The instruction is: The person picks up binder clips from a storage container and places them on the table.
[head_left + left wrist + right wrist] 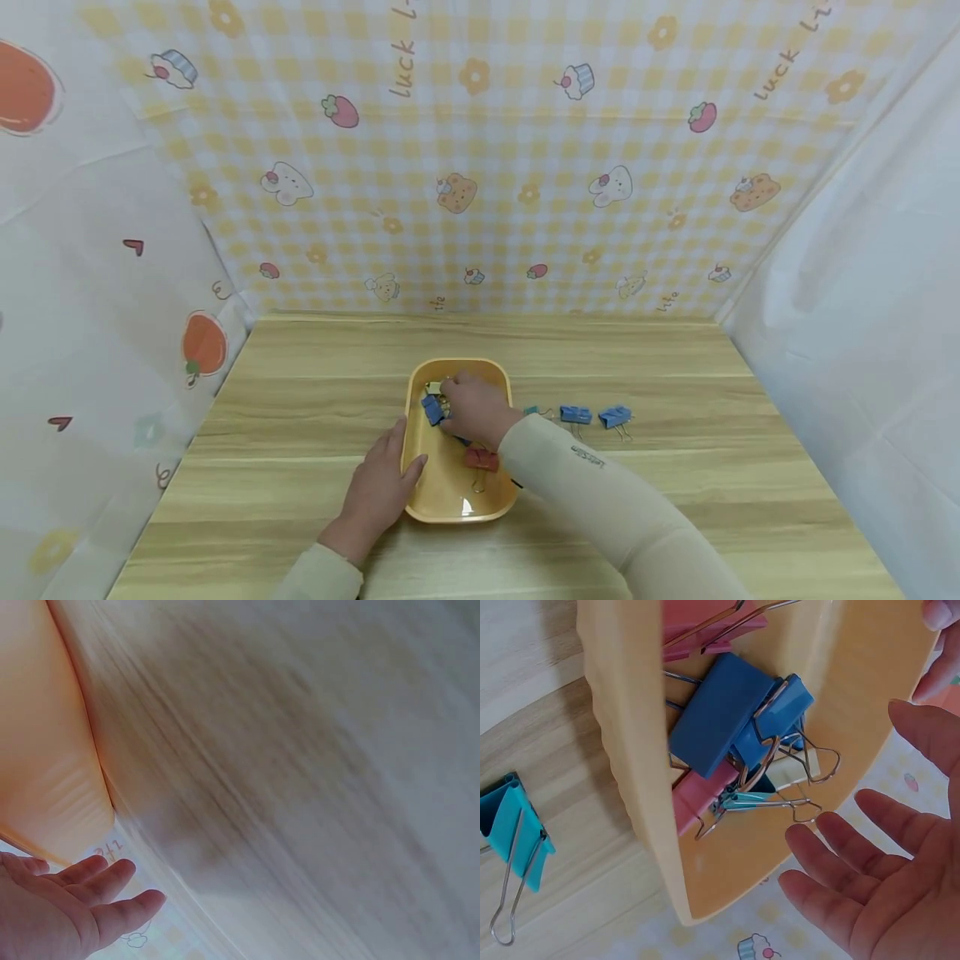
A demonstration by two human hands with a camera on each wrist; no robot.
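An orange-yellow plastic tray (438,496) holds several binder clips. My left hand (375,483) rests along the tray's left side, its thumb at the rim; in the left wrist view its fingers (112,885) are extended next to the tray wall. My right hand (480,408) is over the far part of the tray. In the right wrist view its fingers (832,855) are spread beside the clips and hold nothing. Among these are a large blue clip (724,712), a pink clip (703,793) and a cream clip (795,769). A red clip (481,459) lies nearer the tray's front right.
Right of the tray, two blue binder clips (576,414) and a teal binder clip (517,832) lie on the wood-grain table (300,367). A patterned cloth (510,150) rises behind the table, with white cloth on both sides.
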